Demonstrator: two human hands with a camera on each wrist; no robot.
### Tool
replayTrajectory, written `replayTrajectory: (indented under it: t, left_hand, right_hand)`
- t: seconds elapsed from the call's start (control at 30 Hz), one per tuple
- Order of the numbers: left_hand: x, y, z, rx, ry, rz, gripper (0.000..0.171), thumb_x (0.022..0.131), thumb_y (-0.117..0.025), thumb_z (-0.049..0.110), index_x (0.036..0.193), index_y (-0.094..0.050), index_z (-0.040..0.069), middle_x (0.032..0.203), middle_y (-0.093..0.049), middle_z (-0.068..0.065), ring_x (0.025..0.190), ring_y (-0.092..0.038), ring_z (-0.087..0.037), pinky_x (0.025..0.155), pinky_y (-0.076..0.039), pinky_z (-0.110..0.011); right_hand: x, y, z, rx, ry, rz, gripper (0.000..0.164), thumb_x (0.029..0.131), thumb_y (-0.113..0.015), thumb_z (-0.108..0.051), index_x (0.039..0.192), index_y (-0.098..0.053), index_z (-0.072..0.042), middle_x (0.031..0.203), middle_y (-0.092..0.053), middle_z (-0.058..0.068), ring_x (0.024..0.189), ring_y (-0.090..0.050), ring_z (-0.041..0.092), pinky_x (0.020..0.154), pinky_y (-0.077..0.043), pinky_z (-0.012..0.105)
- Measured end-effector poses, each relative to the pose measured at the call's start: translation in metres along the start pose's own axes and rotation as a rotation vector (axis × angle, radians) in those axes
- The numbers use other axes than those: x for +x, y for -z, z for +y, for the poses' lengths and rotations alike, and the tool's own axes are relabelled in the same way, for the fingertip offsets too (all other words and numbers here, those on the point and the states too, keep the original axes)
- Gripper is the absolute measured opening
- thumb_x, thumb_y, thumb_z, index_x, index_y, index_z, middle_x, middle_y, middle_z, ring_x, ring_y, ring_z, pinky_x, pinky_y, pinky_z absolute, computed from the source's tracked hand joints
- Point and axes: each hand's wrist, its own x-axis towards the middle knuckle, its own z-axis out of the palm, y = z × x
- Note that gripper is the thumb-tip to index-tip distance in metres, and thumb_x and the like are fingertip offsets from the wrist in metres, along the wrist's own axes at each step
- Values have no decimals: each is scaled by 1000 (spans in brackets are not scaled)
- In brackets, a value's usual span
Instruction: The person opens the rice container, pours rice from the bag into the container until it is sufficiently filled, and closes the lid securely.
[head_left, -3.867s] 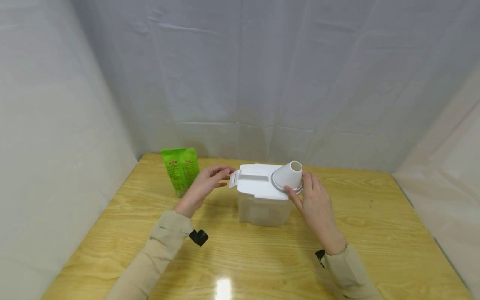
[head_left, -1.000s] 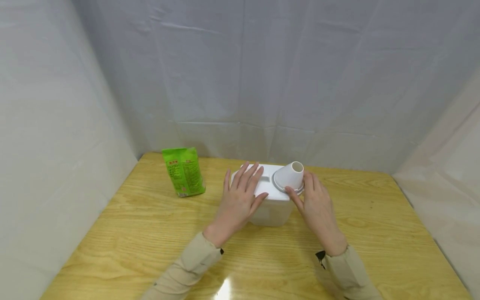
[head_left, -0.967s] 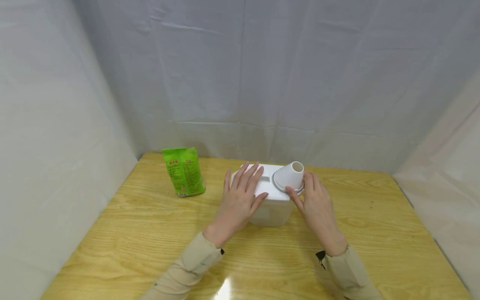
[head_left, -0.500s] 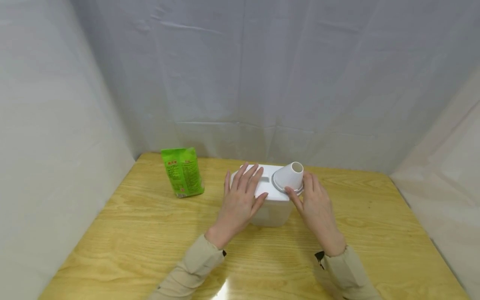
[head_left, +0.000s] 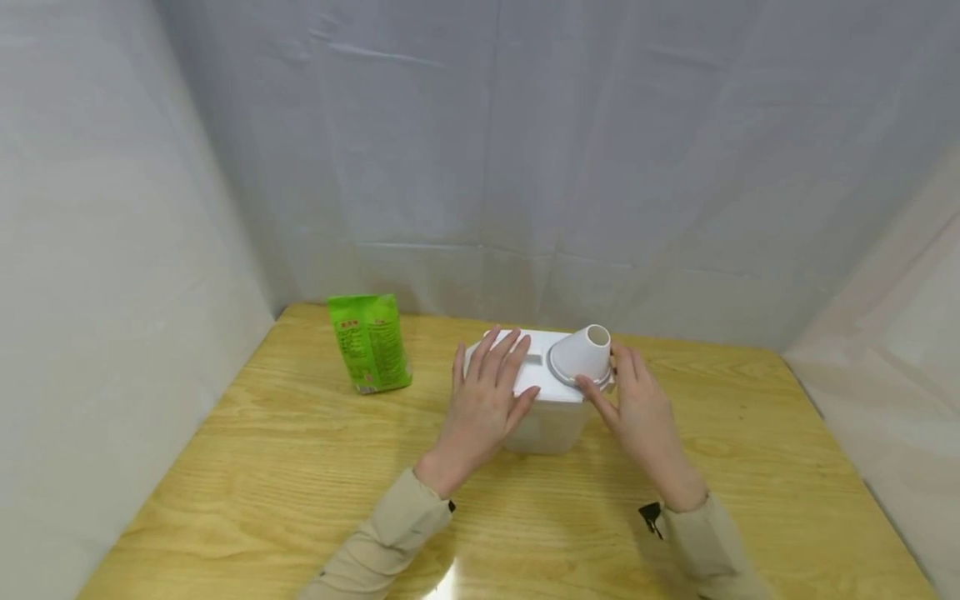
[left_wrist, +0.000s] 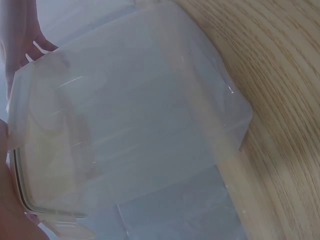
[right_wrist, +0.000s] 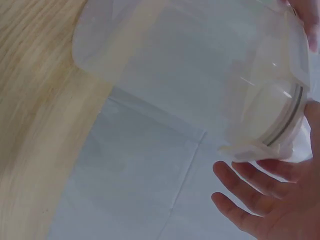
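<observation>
A translucent storage box (head_left: 546, 429) with a white lid (head_left: 538, 383) stands upright on the table. My left hand (head_left: 480, 408) rests on the lid's left part with fingers spread, covering that end and part of the recessed handle (head_left: 534, 360). At the lid's right end sits a white cone-shaped cap (head_left: 581, 357) with a round opening on top. My right hand (head_left: 643, 408) is at that end, thumb tip at the cap's base. In the right wrist view its fingers (right_wrist: 255, 187) are loosely extended beside a clear end latch (right_wrist: 252, 152), holding nothing.
A green printed bag (head_left: 370, 346) stands on the wooden table (head_left: 285, 467), left of the box. A grey sheet (head_left: 480, 167) hangs behind the table, and pale sheets (head_left: 97, 292) flank its sides.
My left hand has gone from the left end latch, which stood out, to lying across the lid. My right hand has just shifted slightly right, and a bit of the right latch now shows.
</observation>
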Motion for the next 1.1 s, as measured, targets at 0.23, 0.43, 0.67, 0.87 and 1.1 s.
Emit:
replayTrajectory:
  t: [0.23,0.43,0.67,0.87,1.1]
  left_hand:
    - [0,0,0,-1,-1,9,69,109,-14,53,152,-43,8,155,-44,-12,147,-32,-34,114,-26,-69]
    - [0,1,0,-5,3,6,69,109,-15,54,152,-43,9,155,-43,-11,148,-31,-34,115,-25,-69]
    - [0,0,0,6,-4,5,69,109,-14,55,152,-44,9,155,-44,-11,147,-33,-34,114,-27,-70]
    - [-1,0,-2,2,-3,-11,69,108,-14,55,153,-42,10,157,-42,-10,148,-31,-33,117,-22,-68]
    - [-1,0,-2,1,-2,-17,69,108,-14,55,153,-41,10,157,-41,-10,149,-30,-33,117,-21,-68]
  right_hand:
    - [7,19,7,138,-66,-145,56,98,-69,-30,141,-50,1,128,-59,24,105,-65,38,82,-55,55]
    - [11,27,15,304,-98,-237,49,100,-66,-19,143,-51,0,135,-57,24,108,-65,39,94,-53,57]
    - [13,38,26,417,-143,-303,41,105,-57,-18,143,-55,-1,136,-58,22,113,-63,38,96,-53,58]
    - [14,42,33,499,-215,-361,42,109,-48,-25,146,-53,-6,138,-60,18,119,-62,31,98,-52,48]
    - [15,41,36,629,-281,-349,42,110,-47,-26,143,-55,-2,139,-59,18,108,-63,2,95,-53,25]
